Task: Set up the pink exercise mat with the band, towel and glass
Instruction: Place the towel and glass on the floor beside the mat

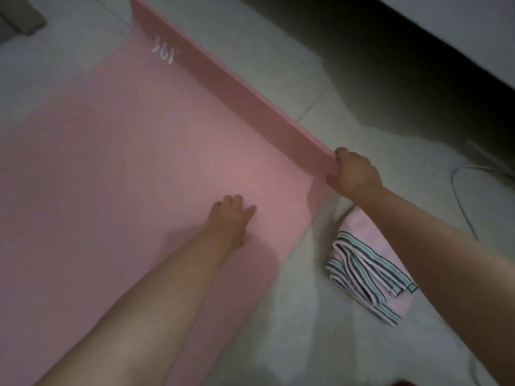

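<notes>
The pink exercise mat [117, 168] lies unrolled on the pale tiled floor, with white print near its far end. Its right end stands curled up as a raised flap. My right hand [354, 172] grips the near corner of that raised flap. My left hand [230, 218] presses flat on the mat surface, fingers apart, holding nothing. A striped band [359, 271] lies folded on a pale pink towel [401, 305] on the floor, just right of the mat and under my right forearm. No glass is in view.
A thin white cable [459, 201] loops over the floor at the right. A dark strip of furniture or shadow [418, 73] runs along the upper right. A grey object [19, 18] sits in the top left corner.
</notes>
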A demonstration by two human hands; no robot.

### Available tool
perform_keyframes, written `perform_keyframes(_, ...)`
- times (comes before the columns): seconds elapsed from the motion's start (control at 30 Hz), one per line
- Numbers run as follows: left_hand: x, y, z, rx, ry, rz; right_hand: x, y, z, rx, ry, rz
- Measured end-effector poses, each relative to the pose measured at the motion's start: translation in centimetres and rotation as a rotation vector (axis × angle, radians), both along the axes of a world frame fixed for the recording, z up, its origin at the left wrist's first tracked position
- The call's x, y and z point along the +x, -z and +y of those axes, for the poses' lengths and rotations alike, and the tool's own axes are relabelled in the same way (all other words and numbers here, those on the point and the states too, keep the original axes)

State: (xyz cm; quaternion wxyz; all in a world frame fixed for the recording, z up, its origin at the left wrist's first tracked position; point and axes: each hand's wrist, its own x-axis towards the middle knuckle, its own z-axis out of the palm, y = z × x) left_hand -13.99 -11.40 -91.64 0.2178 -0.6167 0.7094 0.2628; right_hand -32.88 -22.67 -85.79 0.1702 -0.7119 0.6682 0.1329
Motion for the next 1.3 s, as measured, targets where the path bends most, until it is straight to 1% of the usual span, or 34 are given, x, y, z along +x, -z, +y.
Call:
perform_keyframes(0.07,-0.2,-0.1,0.1,0.021,-0.002,-0.008,0.1,0.0,-0.3,-0.035,-0.023,0.097)
perform_keyframes(0.17,-0.5,-0.3,-0.3,0.067,-0.024,0.000,-0.5,0.3,-1.3,-0.090,-0.126,0.160)
perform_keyframes(0.33,-0.6,-0.5,0.1,0.091,-0.073,0.051,-2.6,0.7,-2.8,-0.073,-0.143,0.090)
perform_keyframes(0.53,-0.7,0.1,0.6,0.034,-0.115,0.054,-3.0,0.9,-2.9,-0.078,-0.201,0.046)
perform_keyframes(0.77,-1.7,0.5,1.6,0.052,-0.170,0.077,-3.8,0.1,-2.5,-0.018,-0.167,0.029)
perform_keyframes(0.87,-2.0,0.6,1.6,0.034,-0.180,0.055,-3.8,0.6,-2.4,-0.025,-0.130,-0.019)
perform_keyframes(0.97,-1.9,0.6,1.3,-0.023,-0.212,0.056,-3.4,1.1,-1.8,-0.075,-0.105,-0.080)
perform_keyframes(1.03,-1.8,0.8,1.0,-0.106,-0.270,0.054,-3.1,1.2,-1.0,-0.116,-0.151,-0.117)
perform_keyframes(1.13,-1.3,1.4,0.7,-0.189,-0.408,-0.008,-2.0,1.8,0.4,-0.235,-0.256,-0.171)
perform_keyframes(1.23,-1.0,2.4,0.4,-0.121,-0.552,-0.032,-0.8,2.5,1.2,-0.336,-0.278,-0.182)
perform_keyframes(1.3,-0.9,2.8,0.5,-0.091,-0.580,-0.031,0.0,2.9,2.0,-0.384,-0.354,-0.152)
